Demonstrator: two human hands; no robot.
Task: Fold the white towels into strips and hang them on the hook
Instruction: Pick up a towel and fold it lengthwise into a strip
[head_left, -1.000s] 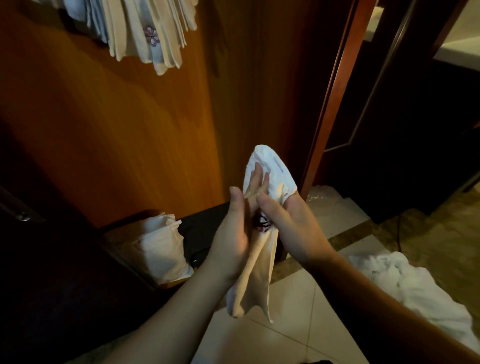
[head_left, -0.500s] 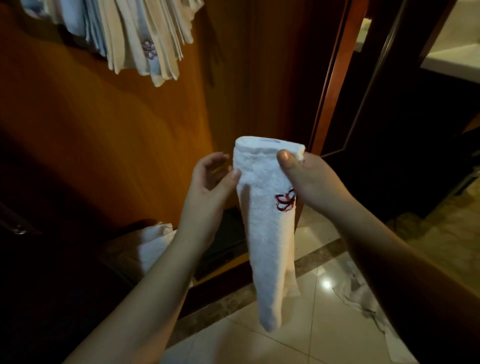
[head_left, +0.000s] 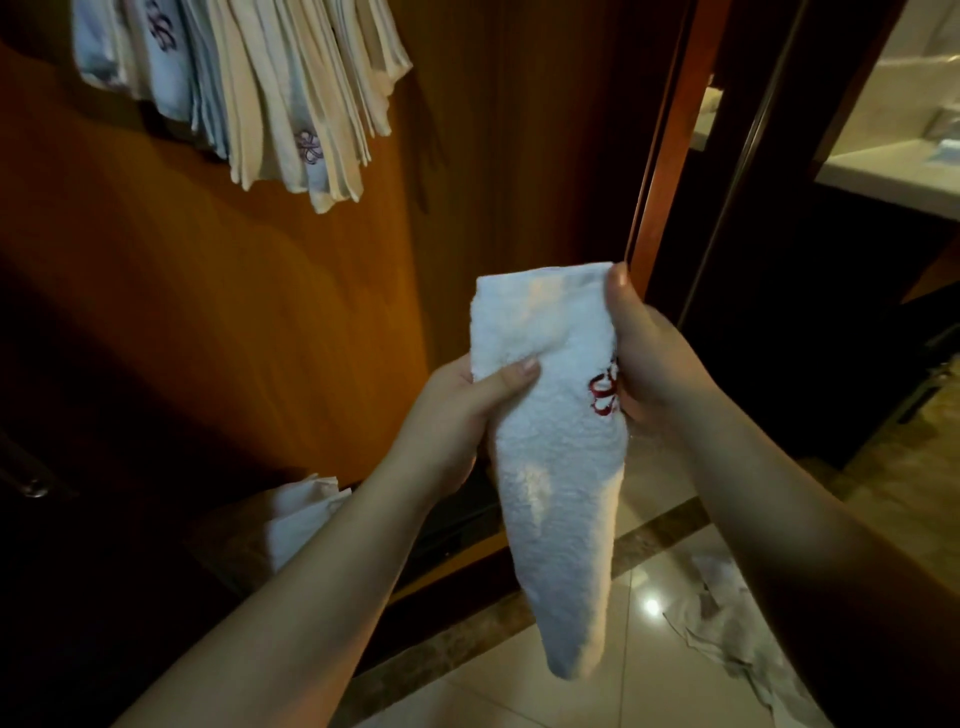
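Your left hand (head_left: 457, 415) pinches the folded towel (head_left: 556, 467) at its left edge, thumb laid across the front face and fingers tucked behind. Your right hand (head_left: 644, 364) grips the right edge a little higher, thumb standing at the top corner beside the red embroidered mark (head_left: 605, 389). Both grips sit in the upper third of the strip, so nearly all its length hangs below them, long axis close to vertical and tapering to a loose tip.

The hung towels (head_left: 270, 93) lie up and to the left of your grip, well apart from it and farther off against the wooden panel (head_left: 234, 291). The hook itself is out of view, probably above the frame. Your left hand is the nearer one to that bunch.

Compared with 0.5 s ago, your left hand has closed onto the strip where it was only reaching, your right thumb has climbed to the corner, and the bunch sits lower in view.

More cloth lies on the floor (head_left: 727, 623) below right, and a white bundle (head_left: 301, 514) below left.
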